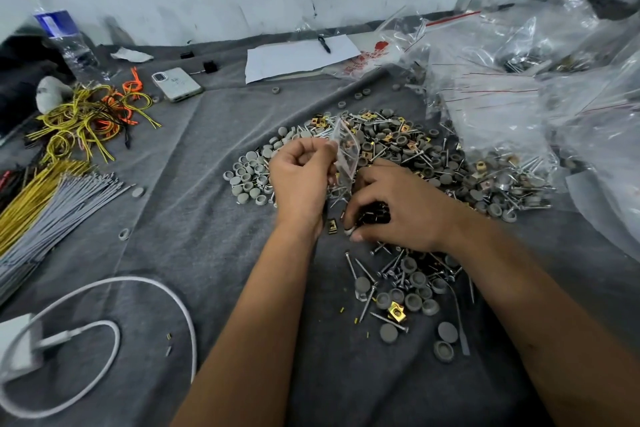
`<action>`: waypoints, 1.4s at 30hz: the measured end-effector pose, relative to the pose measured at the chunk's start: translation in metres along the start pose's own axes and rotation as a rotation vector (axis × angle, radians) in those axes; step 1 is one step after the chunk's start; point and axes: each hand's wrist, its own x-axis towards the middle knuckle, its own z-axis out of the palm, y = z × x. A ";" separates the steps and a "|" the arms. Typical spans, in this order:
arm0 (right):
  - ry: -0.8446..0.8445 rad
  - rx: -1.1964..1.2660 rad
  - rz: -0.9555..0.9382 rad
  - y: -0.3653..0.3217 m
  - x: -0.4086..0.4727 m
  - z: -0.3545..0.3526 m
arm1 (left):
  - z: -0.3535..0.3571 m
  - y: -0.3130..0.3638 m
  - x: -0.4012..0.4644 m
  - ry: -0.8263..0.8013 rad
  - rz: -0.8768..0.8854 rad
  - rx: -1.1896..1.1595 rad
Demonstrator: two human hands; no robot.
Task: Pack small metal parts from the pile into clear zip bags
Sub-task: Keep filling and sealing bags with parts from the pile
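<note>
Head view, centre: we hold a small clear zip bag point(344, 152) upright in our left hand point(300, 177), pinched by its edge between thumb and curled fingers, so its mouth stays lifted above the pile.
Left grip: narrow, closed on the bag's side; the bag looks nearly empty, though we cannot tell for sure.
Right hand point(394, 206): just right of centre, fingers curled down over a dark clump of small parts touching the cloth; we seem to be gathering a pinch, but how many parts are held we cannot tell.
Pile point(415, 156): spread behind and right of our hands, grey caps, screws and gold clips mixed together, within easy reach of the bag.
Near scatter point(408, 288): lower centre right, more screws and caps lying loose on the grey cloth point(207, 218).
Right edge: a heap of clear bags point(519, 87), some holding parts, kept beside the pile as supply and output, we judge.
Upper left: yellow and orange ties point(90, 118), a phone point(176, 84) and a water bottle point(62, 35), well apart from the work.
Lower left: a white cable point(138, 282) looped on the cloth.
</note>
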 end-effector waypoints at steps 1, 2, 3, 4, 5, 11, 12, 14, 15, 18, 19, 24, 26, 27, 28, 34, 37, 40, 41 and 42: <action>0.010 -0.005 -0.006 -0.001 0.000 0.000 | 0.000 0.000 0.000 -0.002 0.001 0.006; 0.019 -0.007 -0.014 -0.002 0.000 0.001 | 0.000 0.000 0.000 -0.001 0.000 0.008; 0.036 -0.006 -0.022 -0.004 0.000 0.000 | 0.000 0.000 0.000 0.001 -0.001 0.007; 0.068 0.007 -0.027 -0.005 -0.001 -0.001 | 0.000 0.000 0.000 0.002 -0.001 0.005; 0.117 0.040 -0.029 -0.006 -0.001 -0.004 | 0.000 0.000 0.000 0.002 0.000 0.005; 0.645 0.231 0.044 -0.006 -0.004 -0.016 | 0.000 -0.003 -0.002 -0.073 0.069 0.116; 0.704 0.216 0.061 -0.005 -0.004 -0.016 | 0.002 -0.003 -0.004 -0.110 0.089 0.146; 0.736 0.146 0.082 -0.003 -0.004 -0.016 | 0.005 -0.005 -0.006 -0.160 0.121 0.192; 0.722 0.103 0.087 -0.002 -0.004 -0.016 | 0.006 -0.005 -0.006 -0.177 0.126 0.206; 0.649 0.015 0.070 0.001 -0.004 -0.015 | 0.007 -0.006 -0.007 -0.214 0.114 0.232; 0.622 -0.003 0.065 0.002 -0.004 -0.015 | 0.007 -0.006 -0.007 -0.219 0.106 0.232; 0.509 -0.057 0.111 0.004 -0.004 -0.013 | 0.006 -0.002 -0.008 -0.216 0.070 0.198; 0.515 -0.016 0.112 0.003 -0.004 -0.013 | 0.005 -0.001 -0.008 -0.203 0.061 0.190; 0.533 0.020 0.109 0.002 -0.004 -0.014 | 0.004 0.000 -0.008 -0.196 0.059 0.186; 0.557 0.056 0.106 0.001 -0.004 -0.015 | 0.003 0.001 -0.007 -0.192 0.057 0.178; 0.644 0.187 0.137 -0.001 -0.006 -0.020 | 0.000 0.004 -0.003 -0.143 0.037 0.089; 0.367 0.274 0.104 0.001 -0.009 -0.024 | -0.008 0.007 0.004 -0.081 -0.038 -0.018; -0.073 0.312 0.081 -0.003 -0.010 -0.022 | -0.017 0.012 0.012 0.007 -0.138 -0.172; -0.165 0.339 0.064 -0.006 -0.010 -0.020 | -0.020 0.014 0.014 0.029 -0.167 -0.205; -0.228 0.357 0.039 -0.008 -0.009 -0.019 | -0.021 0.015 0.016 0.043 -0.191 -0.232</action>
